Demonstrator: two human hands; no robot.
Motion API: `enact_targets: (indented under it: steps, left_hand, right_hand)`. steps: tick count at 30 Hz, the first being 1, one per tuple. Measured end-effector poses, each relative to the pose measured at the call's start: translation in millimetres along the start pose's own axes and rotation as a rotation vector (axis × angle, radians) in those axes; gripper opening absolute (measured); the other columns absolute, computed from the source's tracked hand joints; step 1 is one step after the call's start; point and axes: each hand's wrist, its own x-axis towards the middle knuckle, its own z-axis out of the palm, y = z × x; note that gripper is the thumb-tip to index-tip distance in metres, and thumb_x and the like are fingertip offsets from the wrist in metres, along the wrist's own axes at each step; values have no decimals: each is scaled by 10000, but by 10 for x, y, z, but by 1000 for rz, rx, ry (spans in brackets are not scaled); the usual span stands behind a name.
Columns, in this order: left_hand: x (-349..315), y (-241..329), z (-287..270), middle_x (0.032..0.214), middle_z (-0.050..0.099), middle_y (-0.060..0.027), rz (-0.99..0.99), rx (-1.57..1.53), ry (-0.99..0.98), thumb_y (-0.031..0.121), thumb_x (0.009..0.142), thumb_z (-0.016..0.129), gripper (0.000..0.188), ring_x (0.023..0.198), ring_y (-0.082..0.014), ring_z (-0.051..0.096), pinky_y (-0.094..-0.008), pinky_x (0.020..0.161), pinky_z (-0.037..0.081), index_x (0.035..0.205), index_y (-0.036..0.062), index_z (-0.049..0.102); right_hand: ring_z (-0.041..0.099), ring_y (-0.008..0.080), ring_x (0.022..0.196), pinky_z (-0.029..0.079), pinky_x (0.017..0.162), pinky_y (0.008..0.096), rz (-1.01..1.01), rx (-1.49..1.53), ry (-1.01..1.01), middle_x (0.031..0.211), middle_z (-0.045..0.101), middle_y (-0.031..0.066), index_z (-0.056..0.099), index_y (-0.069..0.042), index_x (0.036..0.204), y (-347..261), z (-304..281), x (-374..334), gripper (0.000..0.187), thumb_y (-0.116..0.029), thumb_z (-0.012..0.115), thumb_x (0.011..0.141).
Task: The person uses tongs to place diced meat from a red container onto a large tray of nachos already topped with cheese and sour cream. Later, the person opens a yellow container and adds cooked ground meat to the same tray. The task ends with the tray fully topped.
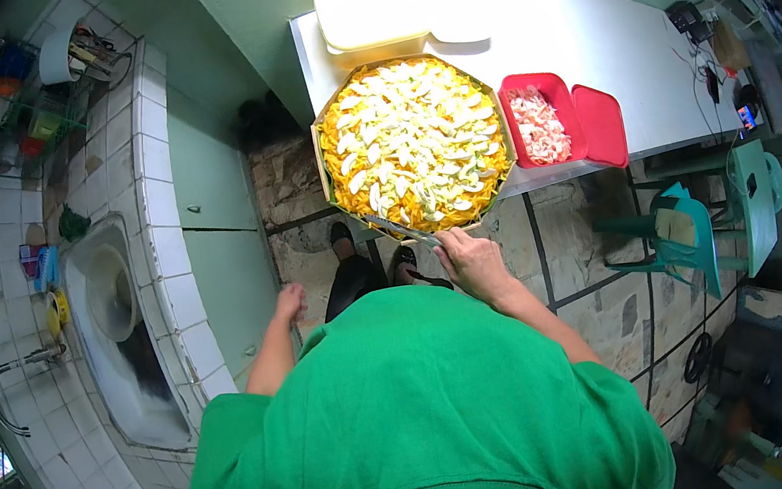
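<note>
Where the right hand [472, 261] is: just off the near edge of the tray, fingers closed round the handle of a slim metal utensil [404, 229]; whether it is tongs or a knife I cannot tell.
Utensil tip: pointing left and away from the person, at the tray's near left edge.
Left hand [291, 303]: near and to the left, apart from the tray, above the gap between the person and a green cabinet [226, 274]; nothing shows in it, and how far its fingers are curled I cannot tell.
Tray [320, 159]: eight-sided, at the left end of a white table [571, 25], some green showing inside its rim.
Filling [416, 139]: yellow-orange strands filling the tray, thickly strewn with pale, curved slices.
Red container [575, 126]: lidless, just right of the tray, holding pinkish-white shreds [540, 126].
Red lid [602, 124]: lying just right of that container.
Pale yellow tub [369, 10]: at the table's far left, just beyond the tray.
Green shirt [423, 391]: worn by the person, across the near middle.
Left side: a white sink [92, 340] set in tiles, with a round basin [101, 298] inside and a tap [41, 354] to its left.
Right side: a green plastic chair [695, 234] on the stone-patterned floor [566, 228].
</note>
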Motion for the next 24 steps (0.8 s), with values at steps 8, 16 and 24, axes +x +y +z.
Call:
enact_targets:
  steps: [8, 16, 24]
  left_hand:
    - [-246, -1020, 235, 1019, 605, -31, -200, -121, -66, 378, 965, 496, 385, 736, -209, 573, -382, 549, 420, 1290, 180, 547]
    - [-230, -503, 232, 1065, 611, -11, -158, -255, -26, 440, 962, 491, 421, 808, -182, 583, -398, 669, 459, 1301, 193, 527]
    - [-346, 28, 249, 1065, 613, 3, -126, -172, -41, 439, 968, 481, 427, 802, -157, 588, -352, 656, 464, 1328, 212, 510]
  right_hand:
    - [646, 322, 644, 522, 537, 421, 20, -41, -25, 855, 618, 107, 590, -72, 1019, -57, -20, 9, 174, -203, 599, 905]
    - [643, 326, 633, 522, 549, 423, 11, -41, -11, 845, 604, 113, 583, -71, 1027, 2, -47, 27, 179, -203, 593, 905]
    - [656, 318, 671, 530, 572, 426, 31, -84, -23, 890, 628, 103, 592, -81, 1059, 47, -40, -6, 206, -222, 593, 909]
